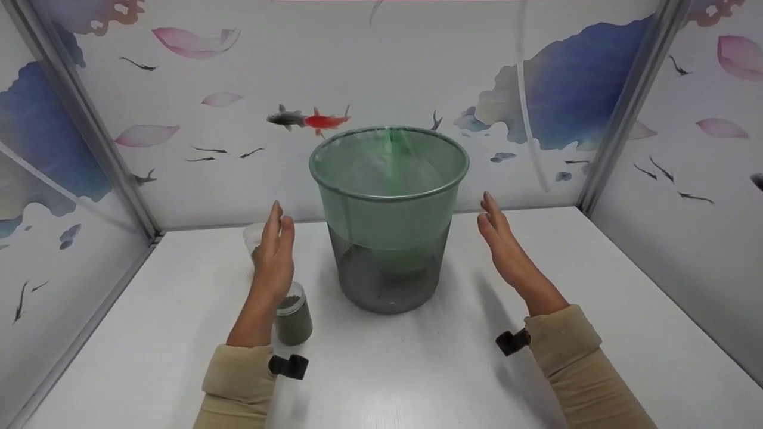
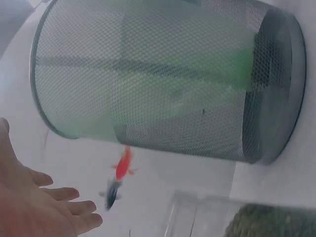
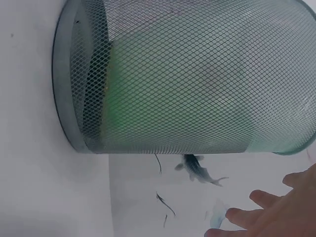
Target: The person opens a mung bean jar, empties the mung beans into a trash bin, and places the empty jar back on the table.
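Note:
A mesh waste bin stands upright mid-table, with a thin green bag hanging inside it. To its left my left hand is raised with straight fingers, apart from the bin. On the other side my right hand is held up the same way, also touching nothing. Just beside my left wrist stands a clear jar of dark green, grainy matter. Behind the left hand a second clear container is partly hidden. Both wrist views show the bin's mesh close up, with the fingers spread clear of it.
The white table is enclosed by white panels printed with fish, petals and blue patches. Metal posts stand at the back corners. A small black device sits at the left cuff, another at the right.

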Demonstrator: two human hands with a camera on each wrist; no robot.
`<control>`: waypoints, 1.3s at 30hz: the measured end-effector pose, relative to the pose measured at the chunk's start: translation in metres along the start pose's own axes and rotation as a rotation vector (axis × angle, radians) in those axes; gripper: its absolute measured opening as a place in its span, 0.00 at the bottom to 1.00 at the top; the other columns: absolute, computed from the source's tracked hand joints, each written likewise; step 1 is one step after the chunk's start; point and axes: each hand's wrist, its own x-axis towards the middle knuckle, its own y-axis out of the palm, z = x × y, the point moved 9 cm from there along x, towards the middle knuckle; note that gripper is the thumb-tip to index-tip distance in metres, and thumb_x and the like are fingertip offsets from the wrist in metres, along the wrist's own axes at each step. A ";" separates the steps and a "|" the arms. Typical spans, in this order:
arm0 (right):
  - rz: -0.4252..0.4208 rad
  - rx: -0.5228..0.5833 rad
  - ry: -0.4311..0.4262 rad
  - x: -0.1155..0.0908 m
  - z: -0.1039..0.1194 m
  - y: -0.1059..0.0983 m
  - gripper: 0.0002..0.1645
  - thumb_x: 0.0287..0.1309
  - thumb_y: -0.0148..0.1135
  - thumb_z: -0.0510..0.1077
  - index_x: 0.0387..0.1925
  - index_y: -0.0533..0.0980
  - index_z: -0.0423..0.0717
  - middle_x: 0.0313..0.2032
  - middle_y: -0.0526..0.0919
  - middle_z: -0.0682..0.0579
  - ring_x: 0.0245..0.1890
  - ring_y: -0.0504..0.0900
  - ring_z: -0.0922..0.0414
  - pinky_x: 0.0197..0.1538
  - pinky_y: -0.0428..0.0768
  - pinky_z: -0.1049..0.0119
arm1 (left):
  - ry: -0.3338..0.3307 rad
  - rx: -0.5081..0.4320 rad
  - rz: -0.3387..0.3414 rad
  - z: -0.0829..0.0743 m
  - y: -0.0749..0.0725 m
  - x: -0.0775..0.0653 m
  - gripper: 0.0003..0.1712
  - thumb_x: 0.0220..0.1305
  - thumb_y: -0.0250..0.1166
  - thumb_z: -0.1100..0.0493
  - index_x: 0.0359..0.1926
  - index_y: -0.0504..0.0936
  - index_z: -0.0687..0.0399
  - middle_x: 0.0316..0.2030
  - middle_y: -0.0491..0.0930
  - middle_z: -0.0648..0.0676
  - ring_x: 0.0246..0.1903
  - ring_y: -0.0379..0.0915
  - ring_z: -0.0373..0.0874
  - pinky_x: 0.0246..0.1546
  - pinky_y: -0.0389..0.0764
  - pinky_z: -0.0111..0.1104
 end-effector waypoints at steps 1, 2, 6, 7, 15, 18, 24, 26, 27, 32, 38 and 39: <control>-0.014 0.029 0.002 0.001 0.001 0.001 0.41 0.74 0.32 0.66 0.77 0.31 0.64 0.78 0.35 0.51 0.77 0.37 0.46 0.71 0.39 0.34 | 0.006 -0.029 -0.017 -0.001 0.005 0.001 0.39 0.73 0.31 0.30 0.78 0.37 0.36 0.78 0.39 0.44 0.76 0.36 0.46 0.73 0.45 0.50; -0.027 0.061 0.003 0.002 0.001 0.002 0.41 0.73 0.31 0.67 0.77 0.31 0.64 0.78 0.35 0.52 0.77 0.37 0.46 0.71 0.39 0.35 | 0.013 -0.053 -0.035 -0.003 0.011 0.002 0.39 0.74 0.32 0.31 0.78 0.37 0.37 0.78 0.39 0.44 0.76 0.36 0.45 0.73 0.45 0.49; -0.069 0.161 0.015 0.006 0.001 0.007 0.40 0.73 0.28 0.68 0.77 0.30 0.65 0.78 0.35 0.55 0.77 0.38 0.50 0.74 0.42 0.42 | 0.004 -0.139 -0.082 -0.002 0.031 0.006 0.40 0.74 0.32 0.31 0.78 0.35 0.38 0.78 0.37 0.47 0.76 0.35 0.44 0.73 0.43 0.47; -0.073 0.182 0.019 0.007 0.000 0.010 0.39 0.73 0.27 0.67 0.77 0.29 0.66 0.78 0.35 0.55 0.77 0.38 0.51 0.74 0.43 0.43 | -0.012 -0.151 -0.084 0.000 0.035 0.008 0.40 0.73 0.32 0.31 0.78 0.34 0.37 0.78 0.36 0.47 0.76 0.35 0.45 0.73 0.43 0.47; -0.028 0.197 0.044 0.014 -0.006 0.042 0.40 0.73 0.28 0.69 0.77 0.29 0.67 0.78 0.34 0.56 0.77 0.41 0.49 0.73 0.51 0.43 | -0.086 -0.128 -0.002 0.015 0.067 0.017 0.40 0.73 0.32 0.31 0.78 0.32 0.35 0.78 0.34 0.47 0.77 0.30 0.47 0.74 0.39 0.48; -0.011 0.200 0.055 0.014 -0.006 0.052 0.39 0.74 0.29 0.66 0.77 0.30 0.66 0.78 0.35 0.55 0.77 0.43 0.47 0.71 0.55 0.42 | -0.076 -0.116 0.032 0.018 0.077 0.018 0.41 0.74 0.34 0.32 0.78 0.31 0.36 0.78 0.34 0.47 0.77 0.30 0.47 0.74 0.40 0.48; -0.030 0.194 0.069 0.013 -0.003 0.059 0.37 0.76 0.32 0.62 0.77 0.30 0.68 0.78 0.35 0.57 0.76 0.45 0.49 0.71 0.57 0.44 | -0.052 -0.134 0.014 0.017 0.083 0.017 0.45 0.71 0.41 0.32 0.78 0.32 0.39 0.78 0.36 0.48 0.77 0.33 0.46 0.74 0.42 0.45; -0.037 0.197 0.072 0.012 -0.001 0.060 0.38 0.75 0.33 0.63 0.76 0.30 0.69 0.78 0.34 0.59 0.77 0.44 0.50 0.72 0.56 0.46 | -0.051 -0.136 0.004 0.016 0.082 0.017 0.46 0.71 0.42 0.32 0.78 0.32 0.40 0.78 0.37 0.49 0.77 0.33 0.47 0.74 0.42 0.44; -0.038 0.198 0.075 0.012 -0.001 0.061 0.39 0.75 0.33 0.63 0.76 0.30 0.69 0.78 0.34 0.59 0.77 0.44 0.51 0.72 0.55 0.46 | -0.052 -0.136 0.002 0.016 0.082 0.017 0.46 0.71 0.42 0.31 0.78 0.32 0.40 0.78 0.37 0.49 0.77 0.33 0.47 0.74 0.42 0.45; -0.052 0.198 0.079 0.009 0.001 0.062 0.40 0.74 0.34 0.64 0.76 0.28 0.67 0.77 0.32 0.60 0.77 0.41 0.53 0.73 0.52 0.47 | -0.064 -0.130 0.008 0.016 0.083 0.015 0.46 0.70 0.41 0.30 0.78 0.32 0.39 0.78 0.36 0.49 0.77 0.31 0.47 0.74 0.40 0.46; -0.078 0.152 0.066 0.007 0.001 0.062 0.44 0.72 0.35 0.67 0.76 0.27 0.65 0.78 0.32 0.58 0.77 0.42 0.51 0.73 0.52 0.46 | -0.073 -0.125 0.017 0.016 0.085 0.013 0.46 0.70 0.40 0.30 0.78 0.30 0.36 0.78 0.36 0.48 0.77 0.31 0.47 0.74 0.41 0.47; -0.084 0.137 0.066 0.007 0.000 0.062 0.45 0.72 0.36 0.68 0.76 0.27 0.64 0.78 0.32 0.57 0.77 0.42 0.50 0.73 0.52 0.45 | -0.073 -0.125 0.020 0.016 0.086 0.013 0.45 0.70 0.40 0.30 0.78 0.30 0.36 0.78 0.35 0.48 0.77 0.31 0.47 0.74 0.41 0.47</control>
